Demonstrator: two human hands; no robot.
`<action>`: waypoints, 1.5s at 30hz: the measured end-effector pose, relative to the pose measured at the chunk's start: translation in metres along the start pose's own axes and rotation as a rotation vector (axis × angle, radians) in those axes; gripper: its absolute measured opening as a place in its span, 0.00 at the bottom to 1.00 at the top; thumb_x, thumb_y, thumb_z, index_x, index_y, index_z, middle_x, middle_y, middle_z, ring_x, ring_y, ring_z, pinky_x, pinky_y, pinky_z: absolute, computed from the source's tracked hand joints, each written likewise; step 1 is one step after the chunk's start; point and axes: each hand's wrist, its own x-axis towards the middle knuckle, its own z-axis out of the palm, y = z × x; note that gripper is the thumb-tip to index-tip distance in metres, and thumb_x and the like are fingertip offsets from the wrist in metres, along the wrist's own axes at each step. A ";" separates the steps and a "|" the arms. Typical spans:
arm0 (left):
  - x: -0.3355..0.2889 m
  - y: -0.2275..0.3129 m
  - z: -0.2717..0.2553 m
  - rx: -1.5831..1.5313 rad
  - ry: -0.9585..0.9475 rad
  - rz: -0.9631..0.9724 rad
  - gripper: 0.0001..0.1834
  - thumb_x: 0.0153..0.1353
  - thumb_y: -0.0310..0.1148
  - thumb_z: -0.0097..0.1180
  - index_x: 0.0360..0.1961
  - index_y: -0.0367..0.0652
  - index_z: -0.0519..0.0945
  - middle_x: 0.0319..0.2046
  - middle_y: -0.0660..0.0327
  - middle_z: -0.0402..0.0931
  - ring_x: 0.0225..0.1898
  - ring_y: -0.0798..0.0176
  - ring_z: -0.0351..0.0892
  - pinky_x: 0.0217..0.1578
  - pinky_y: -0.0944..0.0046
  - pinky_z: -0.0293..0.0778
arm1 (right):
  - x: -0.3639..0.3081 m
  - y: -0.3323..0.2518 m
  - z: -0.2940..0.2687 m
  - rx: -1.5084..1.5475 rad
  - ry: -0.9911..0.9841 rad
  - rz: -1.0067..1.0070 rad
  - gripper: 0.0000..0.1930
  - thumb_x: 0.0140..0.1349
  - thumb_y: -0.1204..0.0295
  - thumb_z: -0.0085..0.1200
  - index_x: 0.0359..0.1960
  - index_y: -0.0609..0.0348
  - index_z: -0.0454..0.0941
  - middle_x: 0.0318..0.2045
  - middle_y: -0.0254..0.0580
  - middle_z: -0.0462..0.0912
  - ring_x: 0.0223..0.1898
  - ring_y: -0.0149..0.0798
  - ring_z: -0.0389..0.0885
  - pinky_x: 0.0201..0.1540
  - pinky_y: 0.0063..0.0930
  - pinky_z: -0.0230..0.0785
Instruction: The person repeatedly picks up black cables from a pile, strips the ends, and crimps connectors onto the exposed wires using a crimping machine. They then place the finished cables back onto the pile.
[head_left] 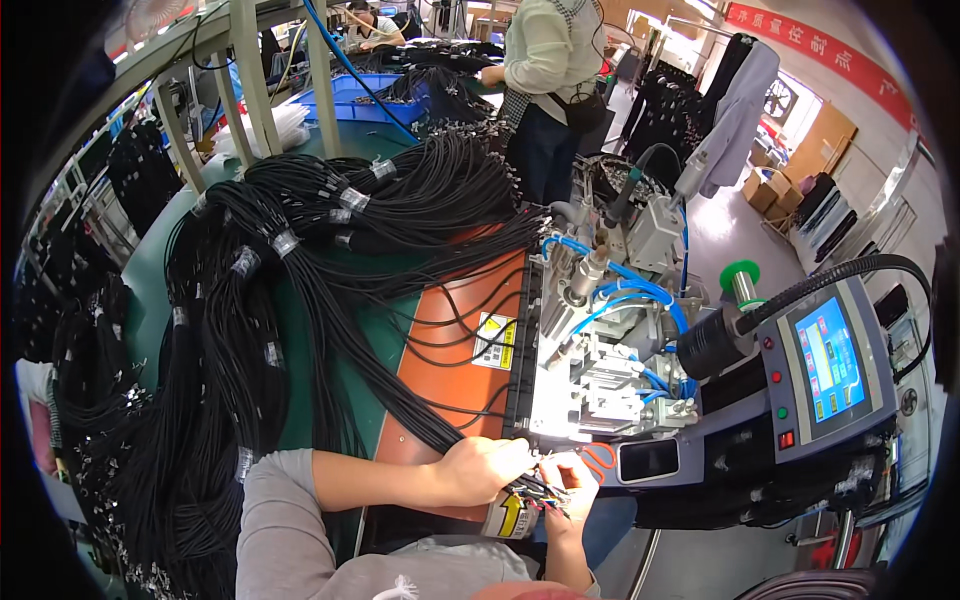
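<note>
My left hand [485, 468] is closed around a bundle of thin black cables [415, 410], at the front edge of the orange bench plate. The cables run back up to a large heap on the left. Just past that fist, the stripped cable ends [535, 490] fan out with small coloured wires and metal tips. My right hand [568, 486] is beside these ends, its fingers bent in and pinching at them. Which single wire it grips is too small to make out. A red scissor-like loop handle [602, 457] lies just behind the right hand.
A machine with metal blocks and blue air hoses [600, 380] stands right of the orange plate [440, 345]. Its control box with a touchscreen [830, 355] is farther right. More cable bundles [235, 370] cover the green table [150, 270]. Another person [545, 80] stands behind.
</note>
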 end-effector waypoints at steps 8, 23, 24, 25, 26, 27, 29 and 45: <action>-0.002 -0.004 0.001 0.027 -0.022 0.004 0.13 0.42 0.28 0.60 0.33 0.40 0.77 0.26 0.58 0.73 0.24 0.56 0.77 0.25 0.60 0.73 | 0.000 0.000 0.001 -0.015 -0.013 -0.004 0.03 0.57 0.82 0.57 0.30 0.63 0.75 0.28 0.34 0.78 0.30 0.25 0.74 0.36 0.18 0.67; 0.006 0.001 -0.007 0.008 -0.030 -0.030 0.11 0.43 0.29 0.58 0.31 0.40 0.76 0.24 0.60 0.69 0.24 0.59 0.75 0.22 0.62 0.71 | 0.003 -0.012 0.003 0.055 -0.029 0.096 0.05 0.54 0.83 0.60 0.32 0.69 0.77 0.31 0.40 0.77 0.32 0.30 0.78 0.38 0.21 0.70; 0.008 -0.001 -0.004 0.006 0.023 -0.016 0.12 0.42 0.28 0.61 0.31 0.39 0.77 0.23 0.60 0.70 0.22 0.59 0.74 0.20 0.62 0.69 | 0.005 -0.010 0.004 0.002 0.024 0.053 0.06 0.53 0.84 0.60 0.32 0.68 0.77 0.31 0.40 0.78 0.32 0.29 0.78 0.37 0.21 0.70; 0.010 0.003 -0.006 0.003 0.008 -0.035 0.11 0.43 0.26 0.60 0.31 0.37 0.77 0.23 0.60 0.70 0.22 0.60 0.75 0.21 0.62 0.70 | 0.005 -0.011 0.005 -0.053 0.039 0.002 0.07 0.52 0.84 0.61 0.32 0.68 0.77 0.31 0.40 0.78 0.32 0.29 0.77 0.37 0.20 0.70; 0.010 0.004 -0.005 -0.002 -0.001 -0.035 0.10 0.44 0.26 0.60 0.30 0.37 0.77 0.23 0.60 0.70 0.22 0.60 0.74 0.21 0.62 0.70 | 0.004 -0.011 0.004 -0.108 0.050 -0.048 0.07 0.51 0.84 0.62 0.32 0.68 0.78 0.31 0.40 0.79 0.31 0.29 0.77 0.36 0.20 0.70; 0.009 0.002 -0.005 0.005 -0.008 -0.036 0.10 0.44 0.26 0.60 0.30 0.38 0.77 0.23 0.60 0.70 0.22 0.60 0.74 0.21 0.62 0.70 | 0.006 -0.009 0.004 -0.150 0.066 -0.073 0.07 0.50 0.85 0.63 0.31 0.68 0.78 0.30 0.40 0.79 0.30 0.29 0.77 0.35 0.20 0.69; 0.011 0.002 -0.006 0.045 -0.029 -0.028 0.08 0.47 0.27 0.60 0.30 0.37 0.76 0.23 0.60 0.69 0.22 0.61 0.74 0.21 0.63 0.70 | 0.007 -0.007 0.004 -0.244 0.077 -0.196 0.08 0.48 0.85 0.64 0.30 0.68 0.79 0.29 0.41 0.80 0.30 0.29 0.77 0.35 0.20 0.69; 0.008 0.001 -0.006 0.192 -0.100 0.033 0.07 0.47 0.29 0.56 0.29 0.40 0.75 0.25 0.64 0.67 0.25 0.67 0.73 0.22 0.68 0.69 | 0.024 -0.031 -0.005 -0.696 -0.152 -0.306 0.08 0.44 0.80 0.67 0.25 0.63 0.78 0.23 0.40 0.78 0.26 0.37 0.76 0.31 0.27 0.70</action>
